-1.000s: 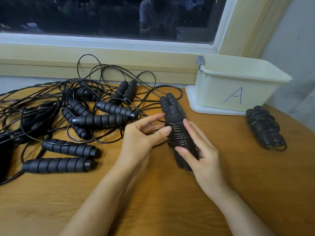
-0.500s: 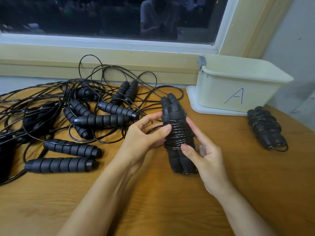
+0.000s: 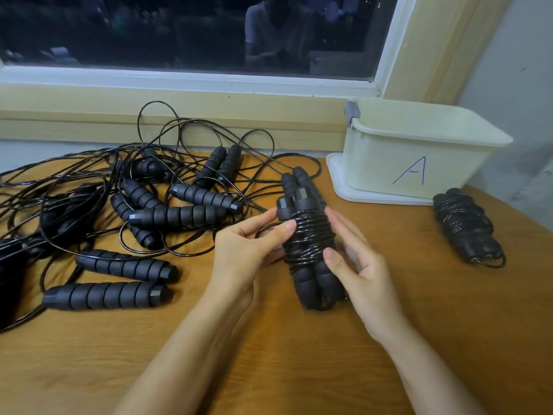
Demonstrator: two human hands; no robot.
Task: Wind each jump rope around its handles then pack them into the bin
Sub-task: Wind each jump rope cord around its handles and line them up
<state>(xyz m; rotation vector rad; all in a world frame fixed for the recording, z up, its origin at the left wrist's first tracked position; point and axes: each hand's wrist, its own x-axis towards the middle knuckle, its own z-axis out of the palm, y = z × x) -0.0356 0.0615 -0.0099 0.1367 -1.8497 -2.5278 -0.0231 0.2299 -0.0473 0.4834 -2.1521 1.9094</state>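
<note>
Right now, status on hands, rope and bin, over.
Left hand pinches the wound rope, right hand holds its other side. Second bundle lies on table beside bin, not inside. Loose ropes tangled to the left.

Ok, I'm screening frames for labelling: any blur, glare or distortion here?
Head view: wide-angle distortion bows the white window frame; the dark window glass mirrors a person; the right hand has slightly smeared fingers; cord on the black wound jump rope bundle glints.
</note>
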